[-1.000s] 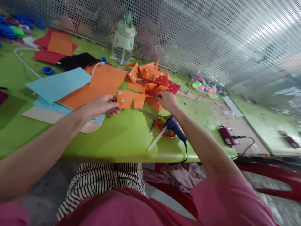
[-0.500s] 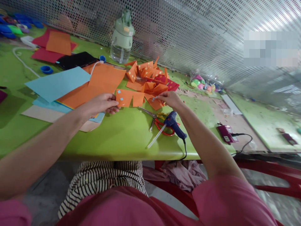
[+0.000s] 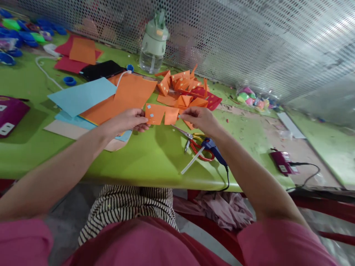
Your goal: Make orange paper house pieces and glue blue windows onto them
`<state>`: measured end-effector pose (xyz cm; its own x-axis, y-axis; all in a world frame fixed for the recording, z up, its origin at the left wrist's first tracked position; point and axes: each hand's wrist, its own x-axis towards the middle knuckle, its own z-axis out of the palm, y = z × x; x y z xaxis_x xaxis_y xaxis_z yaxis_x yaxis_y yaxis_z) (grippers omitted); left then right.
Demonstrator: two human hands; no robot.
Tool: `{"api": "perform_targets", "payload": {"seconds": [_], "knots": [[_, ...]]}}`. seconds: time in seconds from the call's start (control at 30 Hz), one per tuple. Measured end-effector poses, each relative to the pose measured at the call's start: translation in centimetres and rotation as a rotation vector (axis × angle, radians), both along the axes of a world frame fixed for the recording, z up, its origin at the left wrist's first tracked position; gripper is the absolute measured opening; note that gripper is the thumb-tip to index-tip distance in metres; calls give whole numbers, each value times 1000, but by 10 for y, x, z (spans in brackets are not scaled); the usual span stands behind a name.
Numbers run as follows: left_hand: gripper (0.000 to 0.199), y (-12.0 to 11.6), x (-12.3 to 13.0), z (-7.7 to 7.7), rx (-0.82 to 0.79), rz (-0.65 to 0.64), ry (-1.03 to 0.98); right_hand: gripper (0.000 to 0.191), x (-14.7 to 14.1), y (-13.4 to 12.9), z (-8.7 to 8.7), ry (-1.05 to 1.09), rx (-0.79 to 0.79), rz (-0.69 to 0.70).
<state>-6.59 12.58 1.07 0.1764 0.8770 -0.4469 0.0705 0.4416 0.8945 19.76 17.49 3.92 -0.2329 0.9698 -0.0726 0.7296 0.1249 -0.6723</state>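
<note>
No readable text, number, brand or sign anywhere; on the bottle (image 3: 153, 48), only small marks (image 3: 159, 32) too tiny to read.

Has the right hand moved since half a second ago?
Yes. Judged against the scissors lying on the table, the right hand has shifted left, bringing its fingertips close to the orange paper strip.

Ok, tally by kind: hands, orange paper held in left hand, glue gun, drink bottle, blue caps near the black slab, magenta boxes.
Hands: 2 (left hand, right hand)
Held orange paper: 1
Glue gun: 1
Drink bottle: 1
Blue caps: 2
Magenta boxes: 2
Total: 9
</note>
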Motion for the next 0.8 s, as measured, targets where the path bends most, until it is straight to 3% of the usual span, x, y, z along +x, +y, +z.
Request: {"api": "perform_targets", "payload": {"seconds": [0.1,0.23,0.8], "knots": [[14,-1,2,3,1,22,-10,14,-35,-19,0,-23,138,208],[18,-2,1,2,22,26,-49,9,-64,-28,-3,-116,203,304],[13,5,-2,-13,87,-46,-121,12,-86,-31,-8,-472,252,215]]}}
